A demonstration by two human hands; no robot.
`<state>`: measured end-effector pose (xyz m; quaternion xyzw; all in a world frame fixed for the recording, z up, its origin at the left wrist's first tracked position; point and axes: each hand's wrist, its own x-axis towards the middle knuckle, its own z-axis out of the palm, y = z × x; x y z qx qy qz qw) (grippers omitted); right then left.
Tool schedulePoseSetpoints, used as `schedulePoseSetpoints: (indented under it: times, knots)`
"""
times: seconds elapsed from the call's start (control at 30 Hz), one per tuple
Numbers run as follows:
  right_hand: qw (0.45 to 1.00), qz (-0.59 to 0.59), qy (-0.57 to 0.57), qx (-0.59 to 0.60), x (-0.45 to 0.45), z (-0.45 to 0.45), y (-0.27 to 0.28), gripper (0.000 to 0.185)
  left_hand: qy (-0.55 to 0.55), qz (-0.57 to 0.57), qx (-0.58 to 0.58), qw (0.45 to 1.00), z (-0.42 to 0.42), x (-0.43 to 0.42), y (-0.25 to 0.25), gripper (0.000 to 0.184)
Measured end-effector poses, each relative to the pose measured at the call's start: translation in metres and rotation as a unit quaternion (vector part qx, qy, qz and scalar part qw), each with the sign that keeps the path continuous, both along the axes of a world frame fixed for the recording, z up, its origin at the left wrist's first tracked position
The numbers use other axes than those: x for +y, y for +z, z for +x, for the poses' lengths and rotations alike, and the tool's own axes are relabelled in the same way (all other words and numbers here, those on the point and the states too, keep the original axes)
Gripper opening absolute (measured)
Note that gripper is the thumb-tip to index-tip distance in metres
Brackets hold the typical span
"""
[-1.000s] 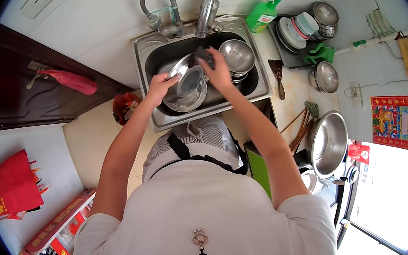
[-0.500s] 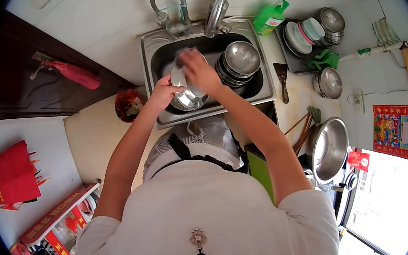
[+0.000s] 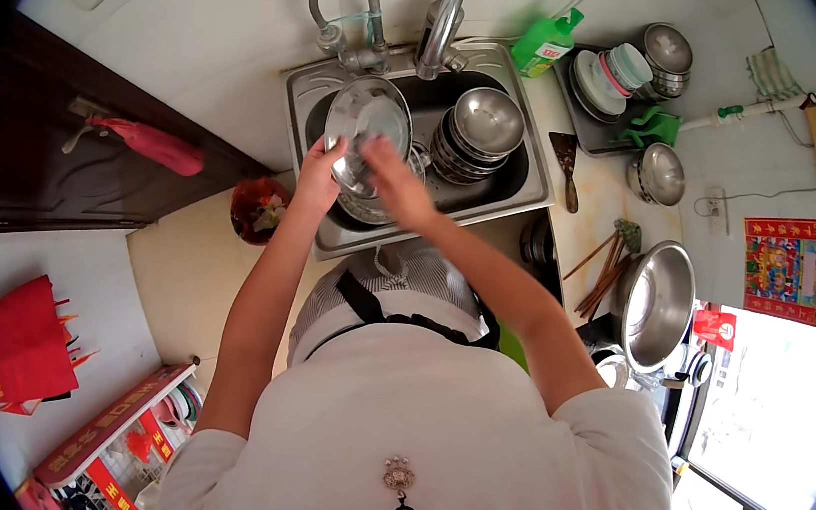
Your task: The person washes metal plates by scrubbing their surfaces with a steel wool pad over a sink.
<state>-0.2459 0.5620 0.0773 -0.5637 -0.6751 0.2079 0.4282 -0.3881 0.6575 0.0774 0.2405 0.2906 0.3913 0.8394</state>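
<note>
Over the left part of the sink, my left hand is closed on the near-left rim of a shiny stainless steel bowl, tilted so its inside shows. My right hand is at the bowl's lower right side, smeared by motion; whether its fingers hold anything does not show. Below the held bowl lies other round metal ware, mostly covered by the hands. Right of my hands, a stack of steel bowls stands in the sink.
A faucet and hose tap rise behind the sink. On the right counter are a green soap bottle, a cleaver, a rack with plates, chopsticks and a large steel basin. A red bin stands left.
The held bowl has risen toward the faucet side and turned its inside more to view. My right hand has shifted from its upper part to its lower right side.
</note>
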Motion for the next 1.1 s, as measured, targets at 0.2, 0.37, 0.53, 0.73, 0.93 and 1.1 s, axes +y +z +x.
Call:
schedulePoseSetpoints:
  times: [0.2, 0.37, 0.53, 0.73, 0.93, 1.1]
  knots:
    - [0.996, 0.016, -0.053, -0.063, 0.021, -0.003, 0.031, 0.050, 0.024, -0.050, -0.027, 0.998, 0.005, 0.004, 0.002, 0.024]
    - [0.985, 0.047, -0.163, -0.017, 0.050, 0.013, 0.019, 0.044, -0.016, -0.055, -0.048, 0.997, 0.014, -0.012, 0.007, 0.039]
    - [0.985, 0.041, 0.013, -0.169, -0.019, -0.002, 0.027, 0.051, 0.009, -0.047, -0.084, 0.995, 0.012, -0.008, 0.004, 0.051]
    - [0.952, -0.025, -0.282, 0.120, -0.006, 0.034, -0.032, 0.040, 0.028, -0.141, -0.088, 0.986, 0.004, -0.017, -0.003, 0.053]
    - [0.994, 0.060, -0.073, -0.053, -0.023, -0.045, 0.005, 0.043, 0.035, -0.133, -0.028, 0.990, 0.013, -0.026, -0.002, 0.050]
    - [0.993, 0.063, -0.090, -0.048, 0.025, -0.033, 0.026, 0.035, -0.008, -0.085, -0.044, 0.995, 0.001, -0.026, -0.011, 0.053]
